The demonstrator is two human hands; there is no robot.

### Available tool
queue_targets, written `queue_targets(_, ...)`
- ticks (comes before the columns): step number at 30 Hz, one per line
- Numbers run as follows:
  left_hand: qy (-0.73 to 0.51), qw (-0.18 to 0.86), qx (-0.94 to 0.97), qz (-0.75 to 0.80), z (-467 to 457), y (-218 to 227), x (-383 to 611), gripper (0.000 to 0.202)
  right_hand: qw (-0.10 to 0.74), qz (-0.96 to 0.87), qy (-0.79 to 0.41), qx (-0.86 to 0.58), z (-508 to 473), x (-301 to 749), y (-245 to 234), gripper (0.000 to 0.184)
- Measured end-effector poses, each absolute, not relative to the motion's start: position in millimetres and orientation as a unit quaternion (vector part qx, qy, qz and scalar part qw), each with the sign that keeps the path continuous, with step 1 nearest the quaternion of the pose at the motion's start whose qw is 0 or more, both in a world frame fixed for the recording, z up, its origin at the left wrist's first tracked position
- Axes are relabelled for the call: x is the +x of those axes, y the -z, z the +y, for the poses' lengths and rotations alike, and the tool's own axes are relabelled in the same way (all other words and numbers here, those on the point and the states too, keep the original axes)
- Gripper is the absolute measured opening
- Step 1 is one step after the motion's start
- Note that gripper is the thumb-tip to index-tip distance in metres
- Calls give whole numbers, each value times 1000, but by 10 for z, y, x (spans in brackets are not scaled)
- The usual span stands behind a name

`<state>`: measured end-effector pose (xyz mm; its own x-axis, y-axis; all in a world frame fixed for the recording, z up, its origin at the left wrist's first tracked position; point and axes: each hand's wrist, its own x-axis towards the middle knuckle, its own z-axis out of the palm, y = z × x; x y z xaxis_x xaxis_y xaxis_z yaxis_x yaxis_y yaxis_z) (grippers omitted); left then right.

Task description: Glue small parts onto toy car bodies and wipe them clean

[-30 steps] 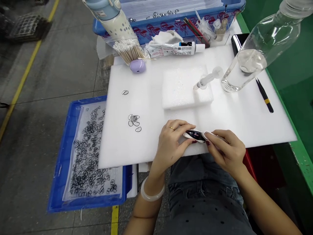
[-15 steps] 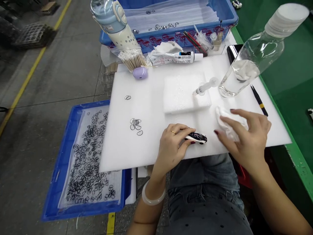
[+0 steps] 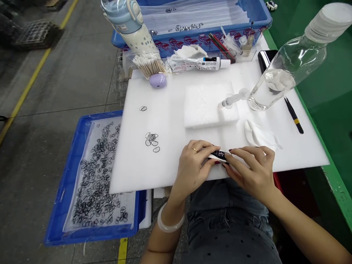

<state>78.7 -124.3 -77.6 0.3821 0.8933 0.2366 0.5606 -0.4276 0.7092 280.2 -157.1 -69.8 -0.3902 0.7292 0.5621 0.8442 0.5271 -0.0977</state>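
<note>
A small black and white toy car (image 3: 219, 155) lies at the near edge of a white foam sheet (image 3: 170, 121). My left hand (image 3: 193, 165) curls around its left end and grips it. My right hand (image 3: 251, 170) pinches its right end with the fingertips. Most of the car is hidden between the fingers. A crumpled white cloth (image 3: 260, 135) lies on the foam just behind my right hand, free of it. A few black wire rings (image 3: 151, 141) lie on the foam to the left of my left hand.
A blue tray (image 3: 63, 190) full of black rings sits low at the left. On the foam are a raised foam block (image 3: 209, 104), a syringe (image 3: 232, 99), a clear bottle (image 3: 288, 62), tweezers (image 3: 294, 116), a tube (image 3: 196, 64), cotton swabs (image 3: 150, 64) and a lilac case (image 3: 157, 80).
My right hand put the white cloth down on the foam to the right, then came back to the toy car. My left hand kept hold of the car.
</note>
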Motion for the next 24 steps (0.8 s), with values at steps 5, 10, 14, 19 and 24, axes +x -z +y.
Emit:
queue_targets(5,-305,298,780,457,-1256,771,741,32,254,-834,-32,-489,-1525,2616,680,32)
queue_targets(10,-324,313,752,481,-1288,763,710,41,266,-804,-39,-530,-1472,2833,623,39)
queue_targets(14,-315,291,762,486,-1291,777,717,36,340,-578,72,-739,-1594,3941,677,50)
queue_targets(19,-306,252,803,445,-1280,789,733,24,235,-428,87,-869,-1962,5263,896,39)
queue_targets(24,-311,249,804,442,-1281,785,740,23,247,-467,148,-836,-2148,5883,972,19)
